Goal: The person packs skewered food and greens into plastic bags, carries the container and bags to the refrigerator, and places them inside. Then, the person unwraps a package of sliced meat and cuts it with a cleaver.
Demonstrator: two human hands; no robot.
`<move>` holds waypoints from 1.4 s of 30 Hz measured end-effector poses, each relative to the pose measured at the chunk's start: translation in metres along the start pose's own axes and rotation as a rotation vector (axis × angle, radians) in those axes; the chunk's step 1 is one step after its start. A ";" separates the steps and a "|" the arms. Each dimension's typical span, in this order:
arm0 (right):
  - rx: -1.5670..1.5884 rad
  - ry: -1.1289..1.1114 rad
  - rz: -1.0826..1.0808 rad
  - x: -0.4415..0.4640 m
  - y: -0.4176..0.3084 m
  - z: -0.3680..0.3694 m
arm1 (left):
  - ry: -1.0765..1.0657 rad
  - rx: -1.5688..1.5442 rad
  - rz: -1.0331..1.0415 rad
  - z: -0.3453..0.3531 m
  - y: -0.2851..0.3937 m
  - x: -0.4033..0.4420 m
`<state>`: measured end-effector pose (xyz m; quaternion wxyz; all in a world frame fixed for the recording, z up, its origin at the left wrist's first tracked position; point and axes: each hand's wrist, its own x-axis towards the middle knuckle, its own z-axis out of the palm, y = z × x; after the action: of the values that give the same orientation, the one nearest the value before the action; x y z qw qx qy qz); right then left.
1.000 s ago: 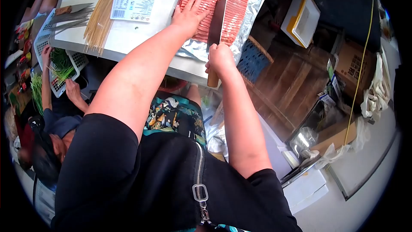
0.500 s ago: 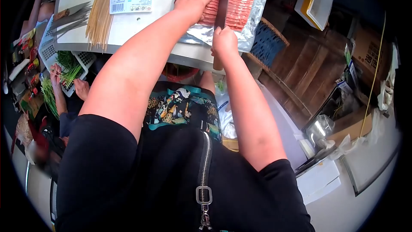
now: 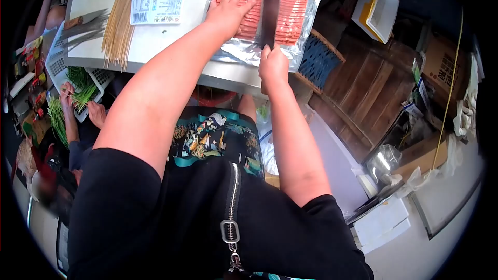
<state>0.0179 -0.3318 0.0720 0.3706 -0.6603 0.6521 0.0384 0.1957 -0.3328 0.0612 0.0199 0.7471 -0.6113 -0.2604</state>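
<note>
Rows of sliced red meat (image 3: 293, 8) lie on crinkled foil (image 3: 236, 52) at the top of the view. My left hand (image 3: 228, 13) rests palm down on the left block of meat, its fingers spread. A wide-bladed knife (image 3: 270, 15) is in my right hand (image 3: 274, 65), which is closed round the handle. The blade stands between the left and right parts of the meat, to the right of my left hand. My fist hides most of the handle.
On the metal table (image 3: 194, 70) lie thin wooden skewers (image 3: 122, 18), a labelled packet (image 3: 156, 5) and another knife (image 3: 88, 19). At left a person's hands (image 3: 96, 114) hold green stalks (image 3: 83, 93) by a white basket (image 3: 101, 75). A foam box (image 3: 381, 13) stands at right.
My right hand and the knife have shifted relative to the meat, with the blade now tilted and showing more of its broad side. My left hand still presses on the meat. The whole view has shifted slightly.
</note>
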 end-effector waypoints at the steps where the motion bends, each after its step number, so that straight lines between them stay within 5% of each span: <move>1: 0.023 0.000 -0.014 -0.001 0.000 0.000 | 0.011 0.004 0.006 -0.001 -0.001 0.001; 25: -0.058 0.014 -0.225 0.083 -0.076 -0.024 | -0.036 -0.002 0.016 -0.007 0.003 0.000; 31: -0.043 -0.026 -0.091 0.099 -0.079 -0.030 | -0.025 0.007 0.033 -0.008 0.002 -0.001; 32: -0.200 -0.050 -0.241 0.110 -0.063 -0.023 | -0.017 0.003 0.047 -0.006 -0.001 0.002; 33: -0.026 -0.067 -0.043 0.102 -0.071 -0.037 | -0.013 -0.003 0.060 -0.007 -0.001 0.001; 42: -0.442 -0.013 -0.427 0.112 -0.043 -0.007 | -0.010 -0.002 0.068 0.001 -0.003 0.003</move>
<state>0.0692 -0.4343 0.0358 0.2217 -0.8468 0.4720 0.1046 0.1989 -0.3346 0.0584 0.0264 0.7245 -0.6362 -0.2638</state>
